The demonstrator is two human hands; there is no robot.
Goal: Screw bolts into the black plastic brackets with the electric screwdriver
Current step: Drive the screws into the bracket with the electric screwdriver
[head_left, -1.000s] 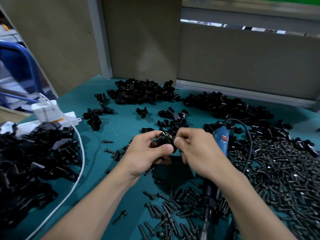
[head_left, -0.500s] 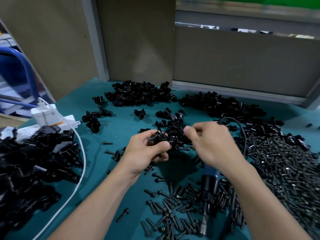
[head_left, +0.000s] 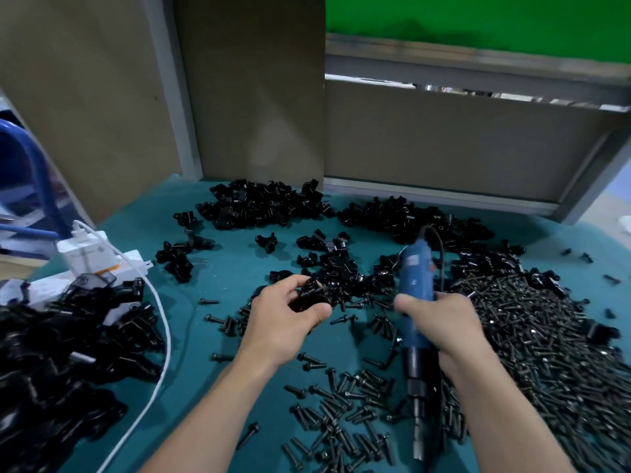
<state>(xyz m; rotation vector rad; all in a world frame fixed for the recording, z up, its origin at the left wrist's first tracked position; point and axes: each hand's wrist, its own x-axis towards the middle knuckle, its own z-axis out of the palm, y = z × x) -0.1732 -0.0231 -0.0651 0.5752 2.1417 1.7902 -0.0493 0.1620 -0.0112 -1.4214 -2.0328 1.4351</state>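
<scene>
My left hand (head_left: 283, 319) grips a black plastic bracket (head_left: 312, 295) with a bolt in it, just above the green table mat (head_left: 211, 339). My right hand (head_left: 440, 322) is wrapped round the blue electric screwdriver (head_left: 418, 302), whose black nose and bit point down toward me. The tool's bit is well apart from the bracket. Loose black bolts (head_left: 345, 414) lie scattered under and between my forearms.
A big heap of bolts (head_left: 539, 339) fills the right side. Piles of black brackets (head_left: 263, 206) lie at the back, more (head_left: 51, 363) at the left. A white power strip with charger (head_left: 92, 261) and a white cable (head_left: 160, 339) sit at the left.
My right hand left the bracket and took hold of the screwdriver, lifting it upright. My left hand lowered slightly with the bracket. The camera tilted up.
</scene>
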